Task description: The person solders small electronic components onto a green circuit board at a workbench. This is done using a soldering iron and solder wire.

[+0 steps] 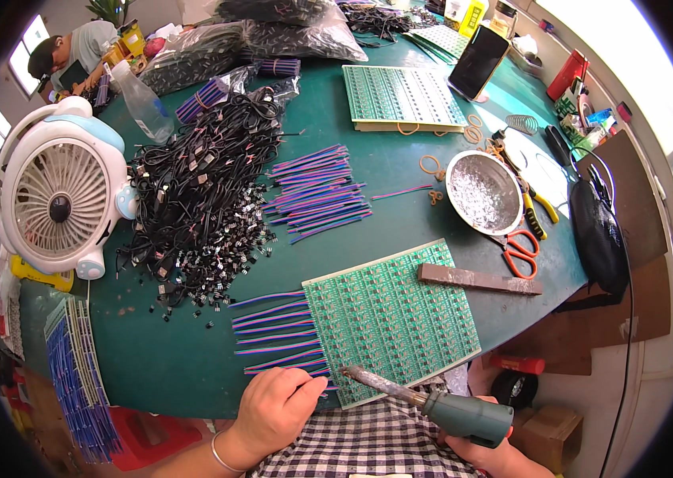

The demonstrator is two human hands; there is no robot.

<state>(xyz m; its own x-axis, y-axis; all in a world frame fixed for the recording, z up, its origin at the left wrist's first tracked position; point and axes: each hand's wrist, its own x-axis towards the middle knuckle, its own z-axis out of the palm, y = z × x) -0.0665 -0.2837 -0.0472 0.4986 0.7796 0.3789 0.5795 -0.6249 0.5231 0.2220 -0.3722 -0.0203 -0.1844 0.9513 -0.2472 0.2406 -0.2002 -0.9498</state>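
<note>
A green panel of small circuit boards (384, 315) lies tilted at the table's near edge. Several striped ribbon wires (273, 324) stick out from its left side. At the panel's lower left edge my left hand (277, 406) is closed, its thumb and fingertips pinching a ribbon wire (331, 389). My right hand (476, 454) wraps round the green handle of a soldering iron (470, 418), partly hidden beneath it. The iron's tip points left and sits at the panel's lower left edge, close to my left fingertips. A brown bar (480, 279) rests across the panel's right edge.
Beyond the panel lies a pile of ribbon wires (316, 191). Black cables (201, 175) are heaped to its left, beside a white fan (58, 199). At right stand a metal bowl (484, 191), orange-handled scissors (521, 255) and a phone (478, 64). Another person (82, 52) is at the far left.
</note>
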